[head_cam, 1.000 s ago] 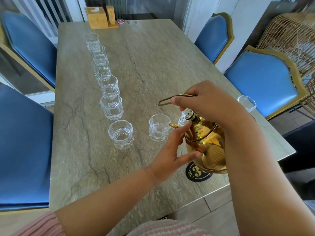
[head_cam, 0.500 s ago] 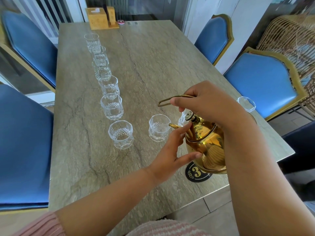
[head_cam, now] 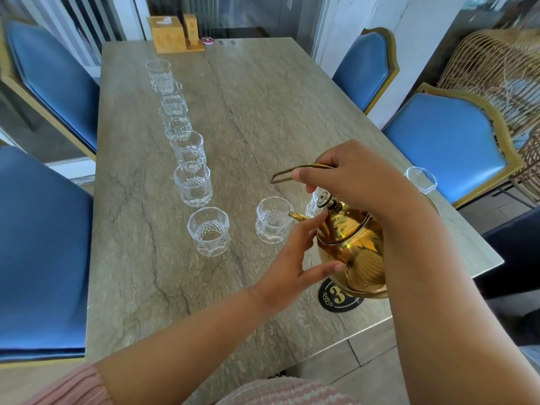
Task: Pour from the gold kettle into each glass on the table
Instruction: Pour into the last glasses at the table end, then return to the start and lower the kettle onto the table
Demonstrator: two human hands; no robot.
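From the head camera, the gold kettle [head_cam: 355, 249] is held in the air over the near right part of the tabletop [head_cam: 263, 112], tilted so that its thin spout [head_cam: 298, 216] points left and reaches the rim of the nearest glass [head_cam: 273, 219]. Whether liquid runs from the spout cannot be told. The right hand [head_cam: 347, 179] is closed around the kettle's wire handle [head_cam: 292, 171], which loops out to the left of the fingers. The left hand [head_cam: 295, 258] is open, its fingers spread; the fingertips rest against the kettle's lid and shoulder, and the thumb touches the side of its body. The lid knob [head_cam: 324, 199] shows just under the right hand.

Under the kettle, near the near right edge, lies a black round coaster [head_cam: 336, 298] with a gold numeral, partly covered by the kettle. Another glass [head_cam: 311, 204] is mostly hidden behind the kettle and right hand. One more glass [head_cam: 420, 179] stands at the right edge of the tabletop, behind the right wrist.

A row of six glasses [head_cam: 191, 184] runs along the left side of the tabletop from the near middle toward the far left corner; the closest of them [head_cam: 208, 230] stands just left of the glass at the spout. At the far edge sits a wooden box holder [head_cam: 168, 35]. Blue chairs [head_cam: 444, 144] stand along both long sides.
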